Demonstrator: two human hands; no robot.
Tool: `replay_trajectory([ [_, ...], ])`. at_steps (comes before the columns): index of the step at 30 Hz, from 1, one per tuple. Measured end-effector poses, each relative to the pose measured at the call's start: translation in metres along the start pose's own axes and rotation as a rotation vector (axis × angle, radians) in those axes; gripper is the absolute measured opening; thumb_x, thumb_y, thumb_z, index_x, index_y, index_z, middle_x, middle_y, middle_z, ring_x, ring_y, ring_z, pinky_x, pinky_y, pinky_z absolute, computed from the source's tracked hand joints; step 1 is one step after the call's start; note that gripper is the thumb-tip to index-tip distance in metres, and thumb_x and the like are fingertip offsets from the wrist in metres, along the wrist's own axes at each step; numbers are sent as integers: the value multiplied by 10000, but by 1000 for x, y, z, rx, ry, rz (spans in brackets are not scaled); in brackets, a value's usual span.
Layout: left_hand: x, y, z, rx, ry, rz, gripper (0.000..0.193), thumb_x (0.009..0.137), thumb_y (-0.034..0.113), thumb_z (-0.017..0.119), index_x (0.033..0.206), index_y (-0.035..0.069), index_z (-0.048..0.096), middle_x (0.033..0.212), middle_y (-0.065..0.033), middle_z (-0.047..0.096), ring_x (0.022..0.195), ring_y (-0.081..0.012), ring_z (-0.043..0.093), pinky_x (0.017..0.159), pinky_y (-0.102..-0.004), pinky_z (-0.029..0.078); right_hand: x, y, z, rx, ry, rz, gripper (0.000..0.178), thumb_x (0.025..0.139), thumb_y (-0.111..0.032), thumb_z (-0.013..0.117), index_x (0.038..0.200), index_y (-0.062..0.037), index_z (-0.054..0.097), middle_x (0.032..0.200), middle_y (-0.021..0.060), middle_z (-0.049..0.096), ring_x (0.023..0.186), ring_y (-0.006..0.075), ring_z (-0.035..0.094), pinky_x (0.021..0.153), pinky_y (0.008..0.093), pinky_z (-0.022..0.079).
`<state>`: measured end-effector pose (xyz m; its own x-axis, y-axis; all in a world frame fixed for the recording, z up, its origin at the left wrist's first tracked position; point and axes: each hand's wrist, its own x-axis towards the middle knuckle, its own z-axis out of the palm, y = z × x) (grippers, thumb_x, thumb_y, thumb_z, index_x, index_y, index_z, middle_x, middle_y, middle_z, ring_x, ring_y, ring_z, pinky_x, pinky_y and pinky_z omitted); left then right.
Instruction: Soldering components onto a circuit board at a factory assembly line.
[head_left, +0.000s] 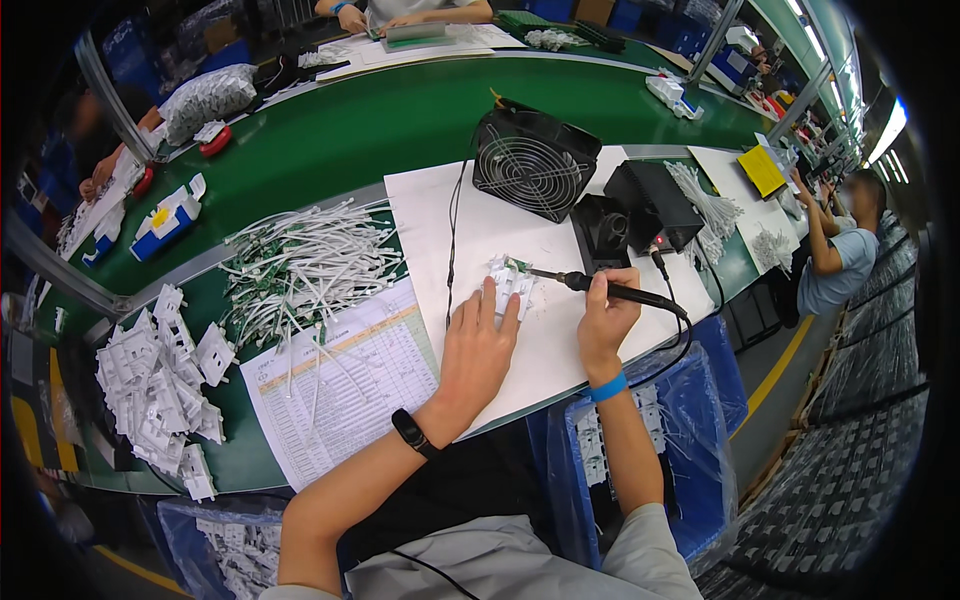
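On the near side of the black fan (530,165), the left hand (478,358) is holding a white plastic piece (512,287) bearing a green board (518,264); the right hand (607,318) is gripping a soldering iron (577,281).

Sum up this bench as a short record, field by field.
Left hand: touching a white plastic part
Right hand: gripping a black-handled soldering iron, tip at a small green board
Left side: tangled heap of thin white cables; pile of flat white plastic pieces
Far side: square black fan with round wire guard
Right side: black rectangular box
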<state>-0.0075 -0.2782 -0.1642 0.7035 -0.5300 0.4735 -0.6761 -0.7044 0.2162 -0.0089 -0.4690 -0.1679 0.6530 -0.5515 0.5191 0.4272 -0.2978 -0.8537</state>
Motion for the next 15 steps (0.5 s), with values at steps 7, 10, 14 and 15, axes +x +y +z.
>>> replay_trajectory([
  [7, 0, 0, -1, 0, -3, -10, 470, 862, 51, 608, 1328, -4, 620, 1394, -318, 514, 1211, -374, 542, 1019, -423, 450, 3, -6, 2, -92, 0, -37, 133, 959, -83, 640, 912, -34, 526, 783, 3, 488, 699, 69, 458, 603, 238, 379],
  [10, 1, 0, -1, 37, 62, 2, 366, 903, 145, 684, 1247, 22, 661, 1355, -289, 556, 1139, -369, 581, 950, -426, 499, 3, -7, 3, -102, -6, -50, 137, 958, -85, 641, 901, -35, 527, 771, 0, 488, 687, 65, 452, 582, 234, 369],
  [14, 1, 0, -2, 38, 54, 0, 362, 906, 141, 677, 1247, 22, 662, 1362, -291, 551, 1155, -373, 575, 957, -427, 495, 4, -8, 3, -136, -5, -101, 146, 956, -91, 645, 891, -37, 526, 769, 3, 494, 683, 64, 451, 570, 230, 366],
  [15, 1, 0, -2, 38, 51, 0, 361, 907, 141, 675, 1248, 23, 662, 1365, -292, 548, 1160, -374, 574, 958, -428, 494, 4, -8, 3, -128, -16, -77, 146, 956, -91, 645, 891, -37, 526, 769, 3, 494, 683, 64, 451, 570, 230, 366],
])
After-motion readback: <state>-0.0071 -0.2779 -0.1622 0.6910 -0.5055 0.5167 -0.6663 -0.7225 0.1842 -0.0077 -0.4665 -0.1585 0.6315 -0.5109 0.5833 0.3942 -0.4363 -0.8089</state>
